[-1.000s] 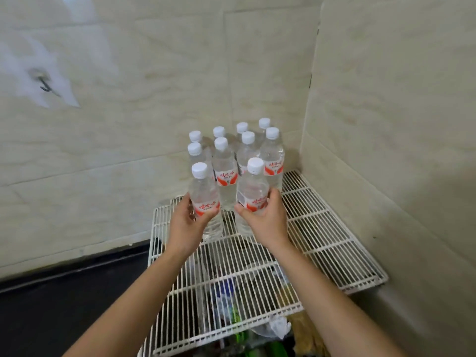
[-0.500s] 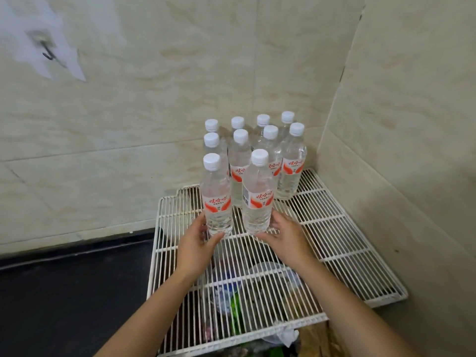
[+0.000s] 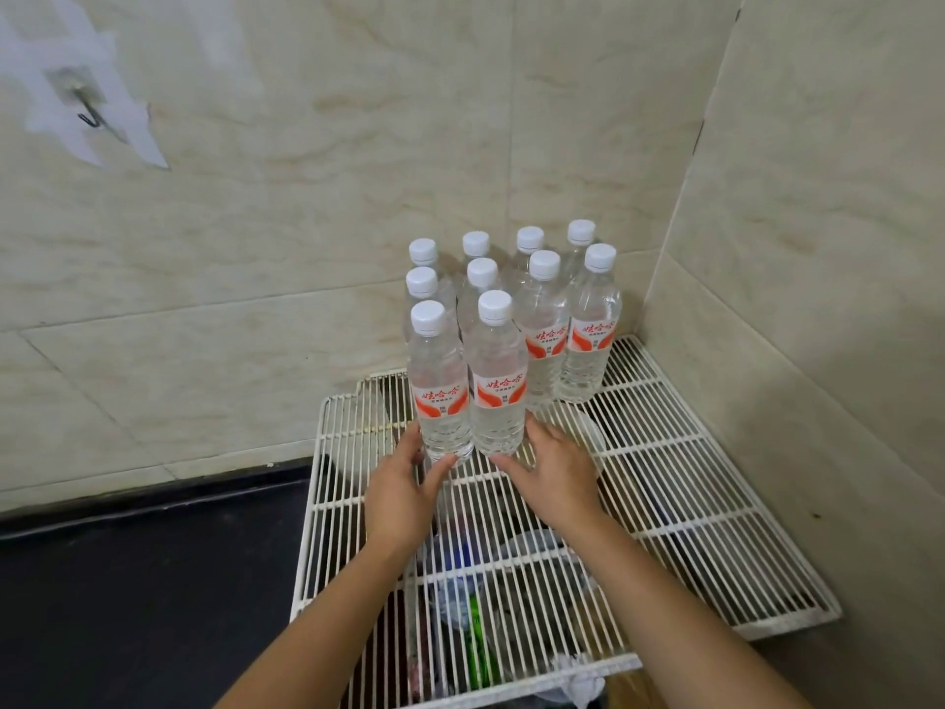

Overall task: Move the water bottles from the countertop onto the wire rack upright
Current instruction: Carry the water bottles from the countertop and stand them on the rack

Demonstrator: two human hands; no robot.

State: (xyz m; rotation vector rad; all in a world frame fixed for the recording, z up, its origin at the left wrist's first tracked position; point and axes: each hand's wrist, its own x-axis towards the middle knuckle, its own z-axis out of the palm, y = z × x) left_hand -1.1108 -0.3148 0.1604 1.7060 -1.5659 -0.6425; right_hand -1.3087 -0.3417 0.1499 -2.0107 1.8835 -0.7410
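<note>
On the wire rack point(image 3: 680, 483), ten upright water bottles point(image 3: 511, 350); both hands' point(image 3: 404, 496) point(image 3: 560, 475) grip wide, empty.

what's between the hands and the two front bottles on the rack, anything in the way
Nothing visible. The left hand rests its fingertips against the base of the front left bottle, and the right hand sits at the base of the front right bottle. Both bottles already stand upright on the wire rack, in front of the other bottles.

Ten bottles point(image 3: 498, 371) upright on wire rack point(image 3: 680, 483); both hands open at front pair
</note>
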